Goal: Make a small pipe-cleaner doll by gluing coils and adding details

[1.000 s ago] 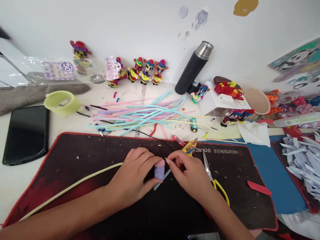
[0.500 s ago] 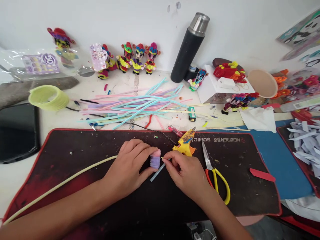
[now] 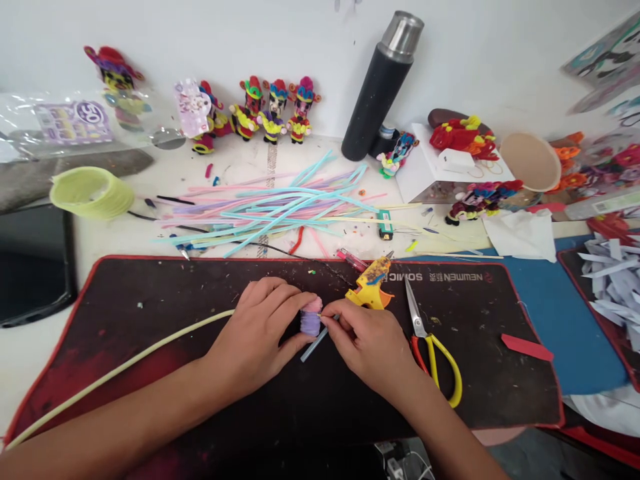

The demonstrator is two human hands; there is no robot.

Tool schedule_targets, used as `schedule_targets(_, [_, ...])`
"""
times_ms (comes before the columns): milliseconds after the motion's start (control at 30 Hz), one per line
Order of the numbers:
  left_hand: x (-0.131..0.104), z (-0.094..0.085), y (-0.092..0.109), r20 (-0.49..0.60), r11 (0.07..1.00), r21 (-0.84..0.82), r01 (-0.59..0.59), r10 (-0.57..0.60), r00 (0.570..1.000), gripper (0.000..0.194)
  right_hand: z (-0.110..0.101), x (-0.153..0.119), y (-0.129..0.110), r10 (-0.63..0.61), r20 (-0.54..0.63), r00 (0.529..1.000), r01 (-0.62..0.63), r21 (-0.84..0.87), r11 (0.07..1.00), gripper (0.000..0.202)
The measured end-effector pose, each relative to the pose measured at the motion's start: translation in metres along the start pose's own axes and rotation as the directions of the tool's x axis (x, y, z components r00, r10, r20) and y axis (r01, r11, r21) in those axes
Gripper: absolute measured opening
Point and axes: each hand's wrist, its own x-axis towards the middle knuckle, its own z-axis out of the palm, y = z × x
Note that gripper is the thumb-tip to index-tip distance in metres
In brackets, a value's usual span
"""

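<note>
Between the thumb and fingers of my left hand point(image 3: 260, 327) is a small coil of pink and purple pipe cleaner point(image 3: 311, 324). My right hand point(image 3: 370, 337) is closed in a pinch at the coil's right side, on the tiny end of a pale yellow pipe cleaner, most of it hidden by the fingers. A long pale yellow strand point(image 3: 150, 357) runs from the lower left to behind my left hand; whether it joins that end is hidden. Below the coil, a translucent glue stick point(image 3: 314, 347) lies slanted, reaching under my right fingers. A yellow glue gun point(image 3: 371, 285) sits just beyond my right hand.
Scissors point(image 3: 425, 340) with yellow and red handles lie right of my right hand on the black mat point(image 3: 240, 427). Behind it are loose pastel pipe cleaners point(image 3: 280, 207), a yellow coil point(image 3: 93, 193), a black thermos point(image 3: 377, 93) and several small fuzzy figures point(image 3: 275, 113).
My right fingertips have moved slightly left and now meet the coil's right side, where a small gap showed before. My left hand keeps its hold, and the camera view has shifted a little.
</note>
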Motion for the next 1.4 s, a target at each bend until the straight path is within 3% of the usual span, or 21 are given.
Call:
schedule_targets(767, [0.0,-0.002,0.001,0.016,1.0,0.022,-0.008,0.007,1.0,0.037,-0.001,0.003,-0.003,0.036,-0.009,0.999,-0.036,-0.017,0.999,0.018])
schedule_targets(1133, [0.0,-0.001,0.0,0.015,1.0,-0.004,0.006,-0.006,1.0,0.04,-0.002,0.0,-0.001,0.083,-0.092,0.992,-0.076,0.08,0.994,0.016])
schedule_targets(1400, [-0.001,-0.001,0.0,0.026,1.0,0.01,0.019,-0.02,0.999,0.04,-0.001,-0.009,-0.001,0.01,-0.085,0.996,-0.003,0.086,0.996,0.019])
